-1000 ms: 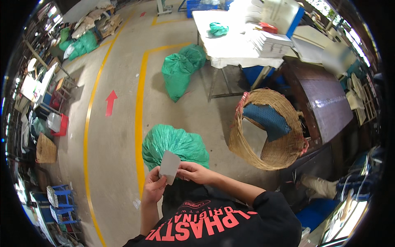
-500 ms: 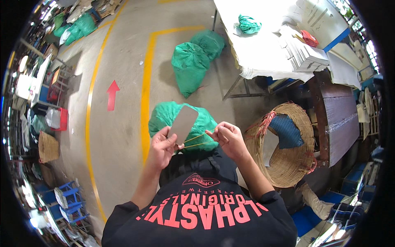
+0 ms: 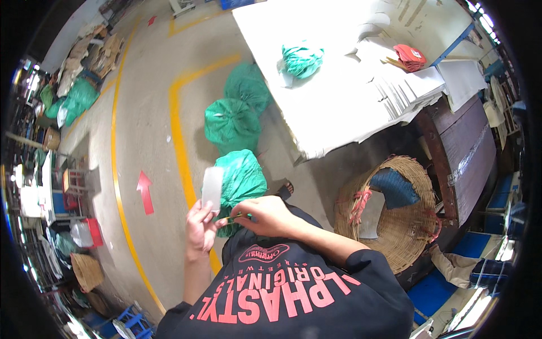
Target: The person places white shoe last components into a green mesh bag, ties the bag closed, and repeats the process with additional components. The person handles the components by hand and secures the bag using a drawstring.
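My left hand (image 3: 200, 227) is closed on a flat, pale grey piece with rounded corners (image 3: 213, 187), probably card, standing up from the fingers. A thin yellow band (image 3: 231, 217), like a rubber band, runs across to my right hand (image 3: 264, 216), whose fingers pinch its other end. Both hands are close together in front of my chest. Just beyond them a stuffed green bag (image 3: 241, 174) stands on the floor, its lower part partly hidden by my hands.
More green bags (image 3: 232, 125) stand farther ahead. At the right is a white-covered table (image 3: 333, 121) with a green bundle (image 3: 303, 59), stacked white sheets (image 3: 407, 93) and a red bundle (image 3: 410, 57). Below it a big wicker basket (image 3: 407, 237) lies tipped. Yellow lines mark the floor.
My hands have come closer together and moved left, and the band between them looks shorter. The flat piece is now more upright. My view has turned and shifted toward the table.
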`<action>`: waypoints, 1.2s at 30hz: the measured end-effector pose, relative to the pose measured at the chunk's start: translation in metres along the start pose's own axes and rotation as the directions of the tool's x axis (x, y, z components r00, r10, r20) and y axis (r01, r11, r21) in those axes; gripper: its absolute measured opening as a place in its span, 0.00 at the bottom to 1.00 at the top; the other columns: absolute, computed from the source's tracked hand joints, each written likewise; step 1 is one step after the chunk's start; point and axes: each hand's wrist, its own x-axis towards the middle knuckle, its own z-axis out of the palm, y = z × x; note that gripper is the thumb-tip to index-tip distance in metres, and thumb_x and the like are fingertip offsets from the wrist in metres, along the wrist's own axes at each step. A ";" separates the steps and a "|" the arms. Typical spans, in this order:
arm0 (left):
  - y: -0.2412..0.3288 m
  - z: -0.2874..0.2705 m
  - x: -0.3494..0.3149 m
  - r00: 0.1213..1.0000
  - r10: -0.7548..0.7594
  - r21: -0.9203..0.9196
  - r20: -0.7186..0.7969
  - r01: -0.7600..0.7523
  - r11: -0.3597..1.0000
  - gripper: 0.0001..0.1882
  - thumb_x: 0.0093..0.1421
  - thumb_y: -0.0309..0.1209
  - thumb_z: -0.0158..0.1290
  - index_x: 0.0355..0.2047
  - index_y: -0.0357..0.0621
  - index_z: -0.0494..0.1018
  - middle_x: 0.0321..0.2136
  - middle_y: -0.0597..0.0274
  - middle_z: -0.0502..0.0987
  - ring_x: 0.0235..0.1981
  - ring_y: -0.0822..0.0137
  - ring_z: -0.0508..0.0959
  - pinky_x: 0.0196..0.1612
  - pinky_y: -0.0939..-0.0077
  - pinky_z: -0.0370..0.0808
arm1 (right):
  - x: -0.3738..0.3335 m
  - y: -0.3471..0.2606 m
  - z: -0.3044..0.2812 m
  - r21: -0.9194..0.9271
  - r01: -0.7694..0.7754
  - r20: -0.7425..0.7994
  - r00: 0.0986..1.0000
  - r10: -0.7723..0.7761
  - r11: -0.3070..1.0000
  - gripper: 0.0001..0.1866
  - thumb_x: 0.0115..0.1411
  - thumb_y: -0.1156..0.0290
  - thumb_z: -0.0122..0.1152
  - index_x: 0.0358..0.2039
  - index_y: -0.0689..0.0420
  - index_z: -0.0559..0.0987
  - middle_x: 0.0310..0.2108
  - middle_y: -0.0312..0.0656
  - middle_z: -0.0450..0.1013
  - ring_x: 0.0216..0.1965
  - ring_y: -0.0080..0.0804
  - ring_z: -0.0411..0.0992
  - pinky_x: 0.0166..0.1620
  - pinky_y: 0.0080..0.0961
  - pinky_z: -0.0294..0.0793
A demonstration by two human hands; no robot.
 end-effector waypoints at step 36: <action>0.095 0.059 0.333 0.968 -0.138 0.623 0.208 -0.022 0.782 0.12 0.72 0.34 0.54 0.51 0.43 0.73 0.38 0.68 0.77 0.37 0.78 0.76 0.37 0.77 0.84 | 0.206 0.111 -0.089 0.163 -0.296 -0.631 0.702 0.331 0.941 0.04 0.60 0.74 0.69 0.35 0.58 0.82 0.16 0.37 0.68 0.16 0.24 0.65 0.23 0.27 0.64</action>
